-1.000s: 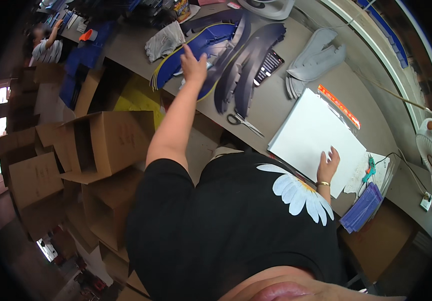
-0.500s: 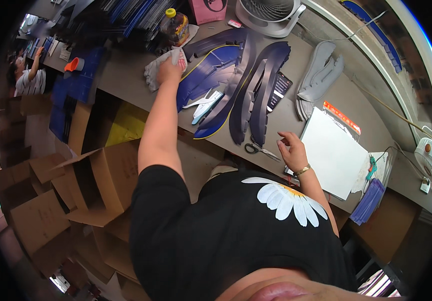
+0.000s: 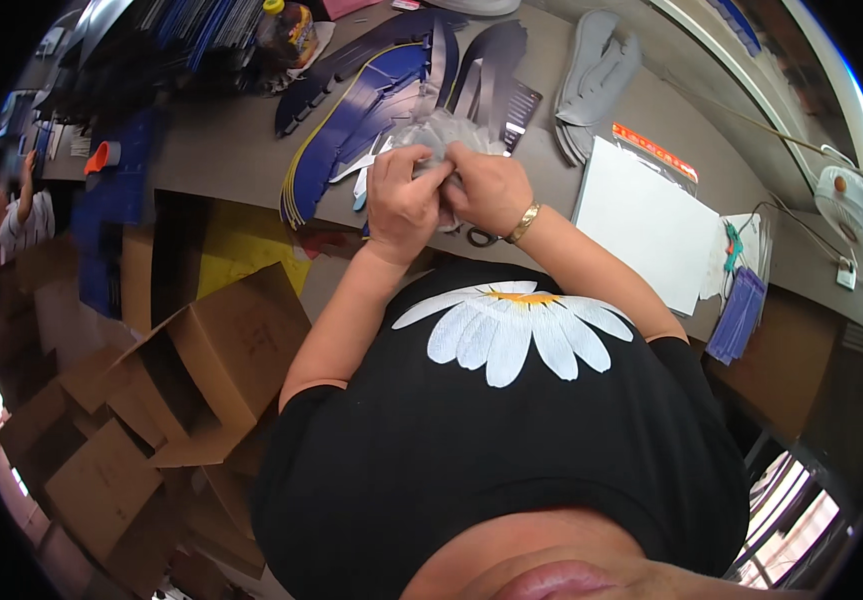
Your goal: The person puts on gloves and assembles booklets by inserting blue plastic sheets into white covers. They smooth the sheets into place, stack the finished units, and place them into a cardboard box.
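Note:
A crumpled, translucent whitish plastic bag (image 3: 439, 130) is bunched between my two hands, close to the table's front edge. My left hand (image 3: 401, 202) grips its left side with curled fingers. My right hand (image 3: 491, 188), with a gold bracelet at the wrist, pinches the bag from the right, its fingertips meeting the left ones. Behind the bag lie curved dark blue pieces with yellow edges (image 3: 351, 108) and dark grey curved strips (image 3: 491, 65). A white and light-blue stapler-like tool (image 3: 353, 168) shows partly beside my left hand. Scissors (image 3: 479, 238) are mostly hidden under my right wrist.
Grey curved pieces (image 3: 591, 75) and a white board (image 3: 641, 225) lie on the right. A dark phone-like object (image 3: 521, 112) sits behind my hands. A yellow-capped bottle (image 3: 291, 35) stands at the back left; open cardboard boxes (image 3: 221, 350) crowd the left floor. A small fan (image 3: 846, 205) is far right.
My left hand has brought the bag from the table's far left to in front of my body. My right hand has moved left and taken hold of it too. The view has shifted.

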`<state>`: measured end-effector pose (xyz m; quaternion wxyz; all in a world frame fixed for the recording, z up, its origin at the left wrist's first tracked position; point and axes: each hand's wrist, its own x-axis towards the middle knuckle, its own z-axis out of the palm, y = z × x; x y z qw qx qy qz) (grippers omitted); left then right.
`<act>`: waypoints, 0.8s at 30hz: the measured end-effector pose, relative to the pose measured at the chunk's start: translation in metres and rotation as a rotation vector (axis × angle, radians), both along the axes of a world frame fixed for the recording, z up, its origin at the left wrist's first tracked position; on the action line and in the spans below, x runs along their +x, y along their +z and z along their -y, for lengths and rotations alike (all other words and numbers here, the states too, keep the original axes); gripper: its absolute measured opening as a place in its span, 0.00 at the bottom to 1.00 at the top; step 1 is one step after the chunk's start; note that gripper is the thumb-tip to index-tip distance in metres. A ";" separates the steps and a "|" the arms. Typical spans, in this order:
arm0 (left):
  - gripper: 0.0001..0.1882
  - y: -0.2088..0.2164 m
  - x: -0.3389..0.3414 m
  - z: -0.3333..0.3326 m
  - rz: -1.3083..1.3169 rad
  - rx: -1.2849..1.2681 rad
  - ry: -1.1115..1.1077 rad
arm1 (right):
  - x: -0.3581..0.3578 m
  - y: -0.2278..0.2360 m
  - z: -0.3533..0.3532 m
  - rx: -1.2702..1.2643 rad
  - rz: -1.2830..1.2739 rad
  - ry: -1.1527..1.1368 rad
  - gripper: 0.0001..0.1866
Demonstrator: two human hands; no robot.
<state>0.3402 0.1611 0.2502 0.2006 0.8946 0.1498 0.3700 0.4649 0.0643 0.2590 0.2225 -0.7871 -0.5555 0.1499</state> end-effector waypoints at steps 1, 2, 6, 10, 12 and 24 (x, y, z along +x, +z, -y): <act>0.14 0.001 0.002 0.011 0.079 -0.066 0.035 | 0.001 -0.009 0.004 -0.019 -0.019 -0.077 0.13; 0.14 0.000 0.001 0.017 0.104 -0.170 -0.057 | 0.003 -0.017 0.009 -0.009 -0.031 -0.119 0.13; 0.13 -0.006 -0.001 0.031 -0.017 -0.580 -0.218 | 0.005 -0.036 0.022 0.035 -0.059 -0.236 0.13; 0.16 -0.026 -0.002 0.023 -0.317 -0.670 -0.169 | -0.004 -0.028 0.026 0.092 -0.028 -0.281 0.12; 0.18 -0.046 0.001 0.030 -0.318 -1.153 -0.271 | -0.011 -0.023 0.028 0.110 -0.003 -0.221 0.10; 0.16 -0.096 0.008 0.054 0.685 -2.434 -0.436 | -0.045 -0.015 0.042 0.067 0.109 0.230 0.08</act>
